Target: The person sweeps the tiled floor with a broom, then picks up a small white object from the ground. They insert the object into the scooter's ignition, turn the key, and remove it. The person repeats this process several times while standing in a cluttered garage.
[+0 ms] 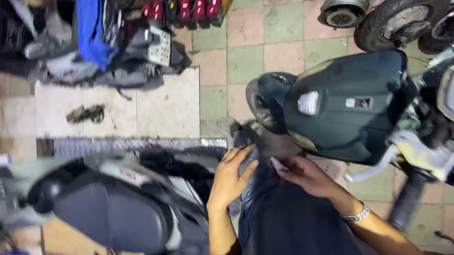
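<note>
My left hand (pixel 229 176) rests flat against my dark trousers (pixel 290 221) at the hip, fingers loosely spread and holding nothing. My right hand (pixel 304 174), with a metal bracelet (pixel 357 214) on its wrist, pinches a small white object (pixel 277 164) against the trousers; the blur hides what it is. Just ahead of both hands stands a dark green scooter (pixel 347 108), its front wheel (pixel 261 103) pointing toward me.
A grey scooter (pixel 114 207) stands at my left, another parked scooter with a blue cloth (pixel 90 31) at the far left. Loose wheels (pixel 399 16) lie at the top right. A metal ramp strip (pixel 132 145) crosses the tiled floor. A dark rag (pixel 85 114) lies on it.
</note>
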